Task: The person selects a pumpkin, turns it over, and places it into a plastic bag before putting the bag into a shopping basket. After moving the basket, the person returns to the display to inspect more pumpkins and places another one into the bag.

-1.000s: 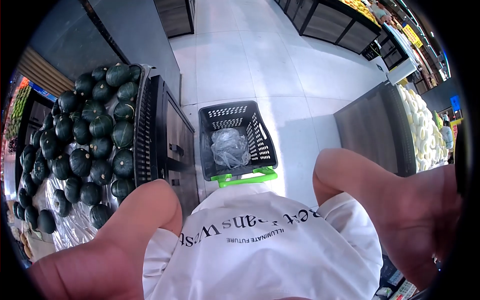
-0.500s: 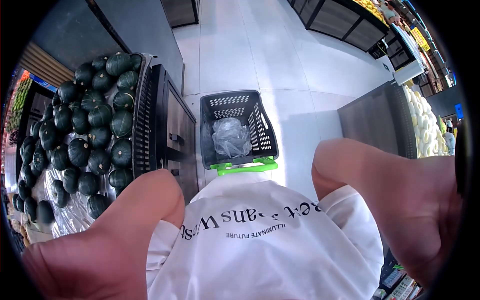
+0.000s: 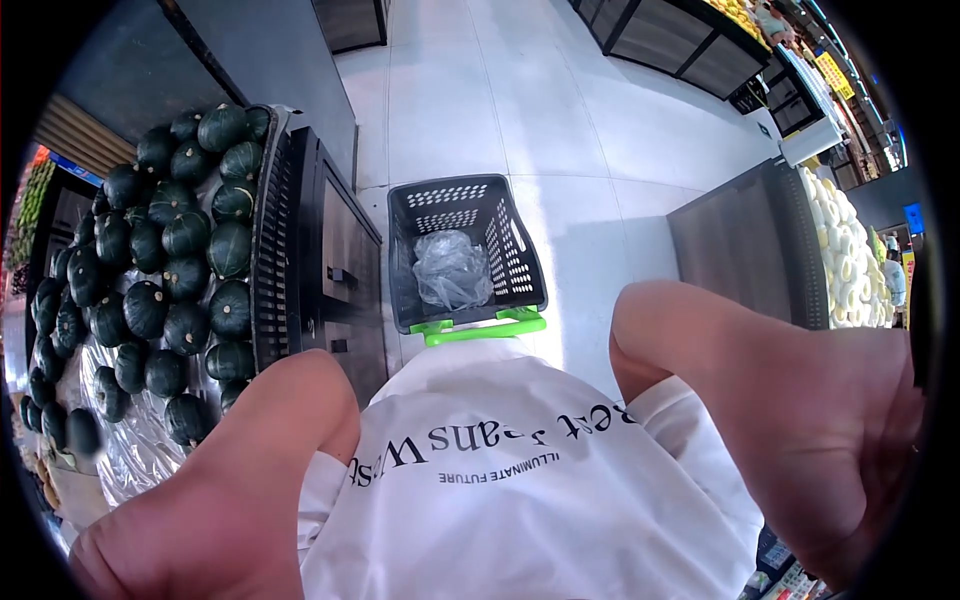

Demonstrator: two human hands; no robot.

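Note:
My left forearm reaches back to the lower left edge, where only the base of my left hand [image 3: 112, 550] shows. Its fingers are out of view. On the right, my right hand [image 3: 872, 470] is raised close to the camera, its palm side partly visible at the edge; the dark rim cuts off its fingers. Neither hand shows anything held. In front of my white T-shirt [image 3: 540, 520] stands a black shopping basket [image 3: 520, 205] with a bright green handle [image 3: 490, 332]. Crumpled clear plastic bags [image 3: 452, 270] lie inside it.
Dark green squashes [image 3: 185, 232] are heaped in a display crate on the left, above a black cabinet [image 3: 345, 235]. Pale vegetables [image 3: 848, 245] fill a stand at right. Further off, yellow fruit [image 3: 738, 18] tops another stand. Pale floor tiles [image 3: 450, 110] run ahead.
The view has shifted slightly, so the basket and squashes sit a little further left. My left hand appears lower and further in from the edge. The bags in the basket look the same.

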